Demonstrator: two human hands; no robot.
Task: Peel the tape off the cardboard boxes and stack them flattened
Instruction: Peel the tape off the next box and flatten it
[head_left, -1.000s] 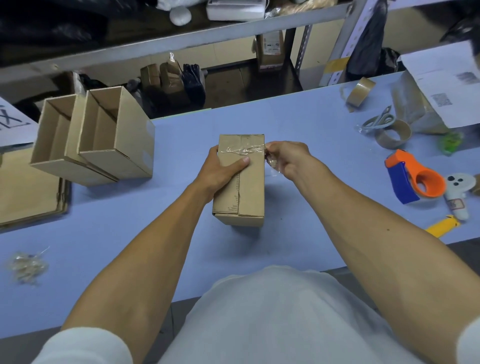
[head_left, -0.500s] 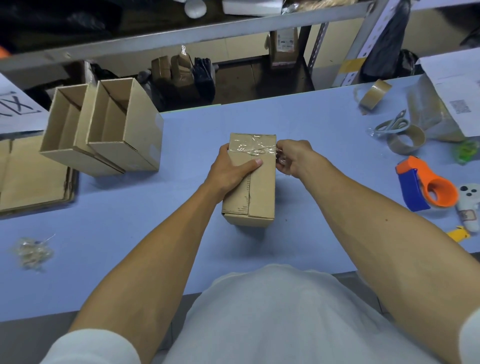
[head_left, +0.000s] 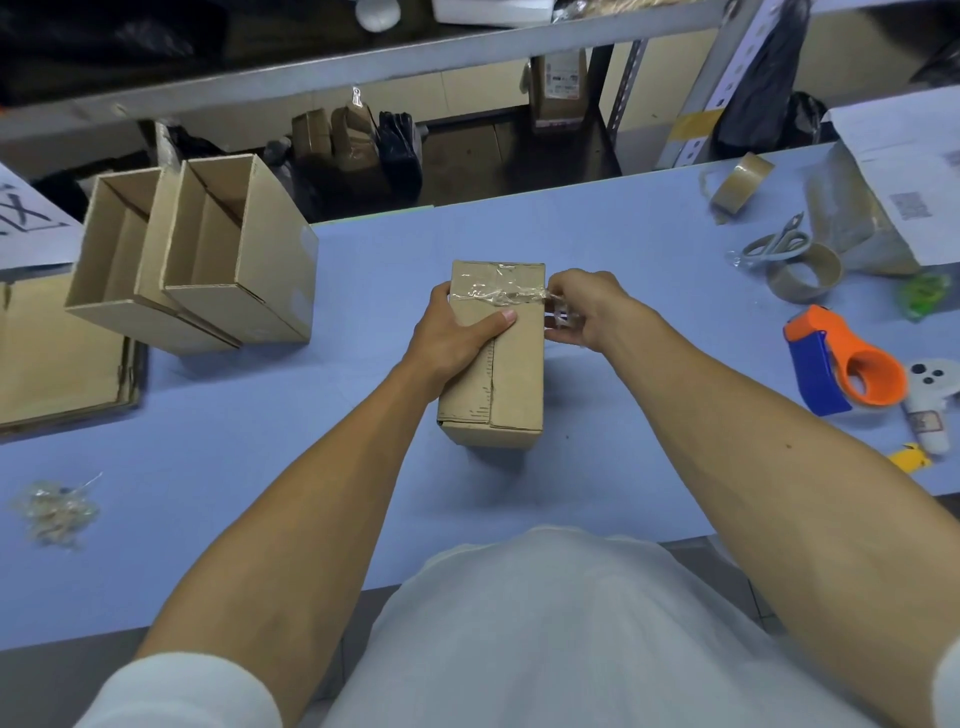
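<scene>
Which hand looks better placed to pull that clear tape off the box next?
The right hand: its fingers already pinch the tape end at the box edge. The left hand grips the box, steadying it.

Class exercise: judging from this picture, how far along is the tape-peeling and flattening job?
Done: flattened cardboard lies stacked at left. In hand: left hand steadies the closed box; right hand pinches its clear tape. Left: flattening it and the two open boxes.
</scene>
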